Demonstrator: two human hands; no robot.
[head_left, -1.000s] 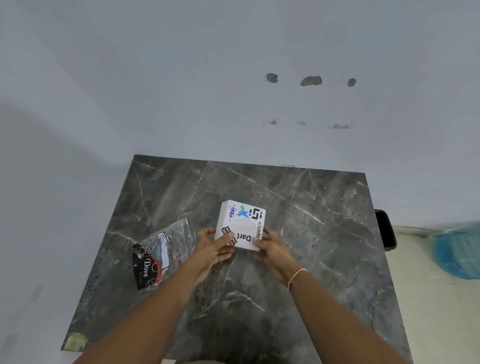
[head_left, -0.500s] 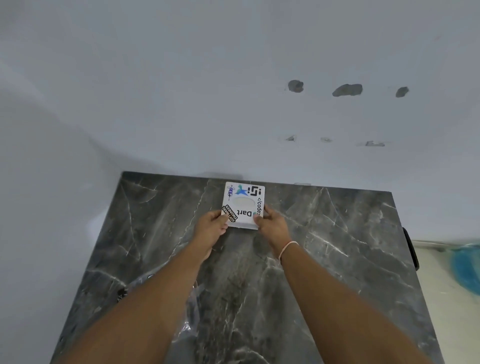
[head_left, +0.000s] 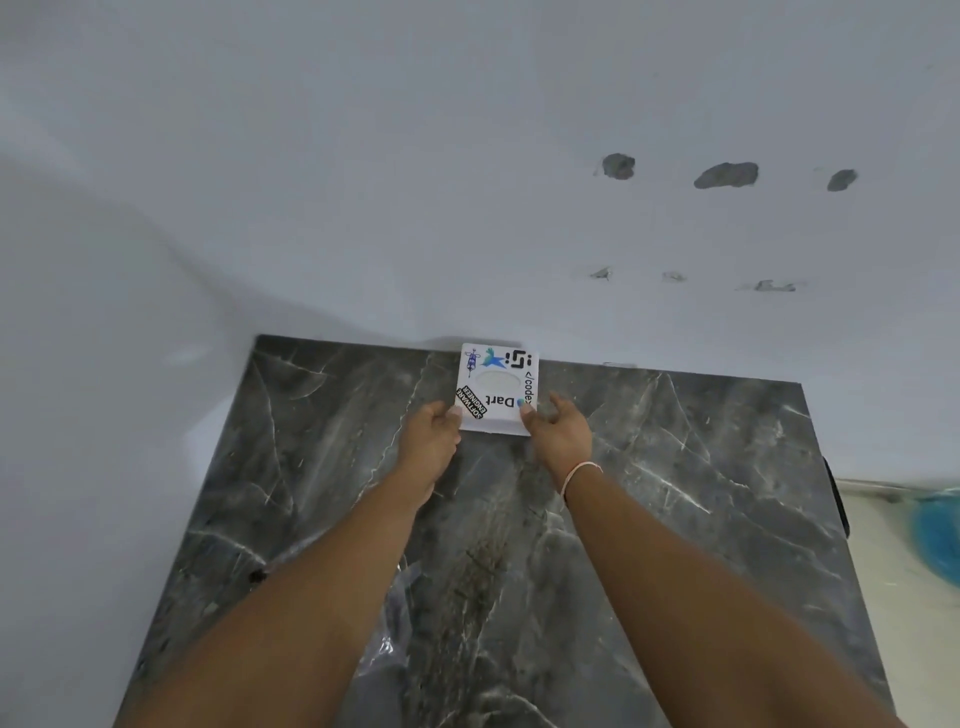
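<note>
White box at the far edge of the table, against the wall, just ahead of both hands. Left hand pinching its near left corner; right hand spread loose, thumb only touching the near right corner.

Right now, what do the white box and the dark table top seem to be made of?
The white box: probably thin cardboard, matte, with printed stickers on top. Its crisp edges and flat faces suggest that, though thin plastic cannot be ruled out. The table top: polished marble or a marble-look laminate, dark grey with white veins and a soft sheen. The picture cannot settle which.
</note>
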